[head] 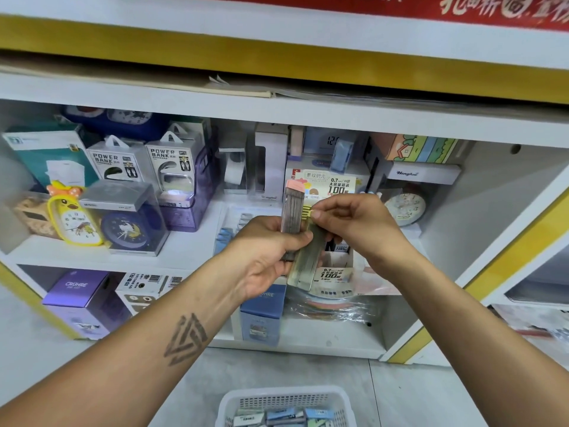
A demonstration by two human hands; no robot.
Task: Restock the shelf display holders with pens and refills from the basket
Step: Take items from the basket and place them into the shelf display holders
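At 6 o'clock, nearest the viewer, the white basket (284,402) sits on the floor with small refill boxes inside, within reach below the hands. The left hand (264,257) grips a fan of lead refill cases (303,257), the pink-capped case (292,211) uppermost, as a ready supply. At 1 o'clock, the right hand (354,223) pinches one yellow-capped case, apparently separating it for the lead refill display holder (334,272) directly behind, on the shelf (184,251).

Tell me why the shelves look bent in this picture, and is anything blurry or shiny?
Head view: the wide-angle lens bows the white shelf edge, straight in reality. The red banner at the top is smeared and soft. The clear power bank boxes catch pale reflections. The lighting is even, with soft shadows. The left hand and right hand holding the refill cases look fairly sharp.
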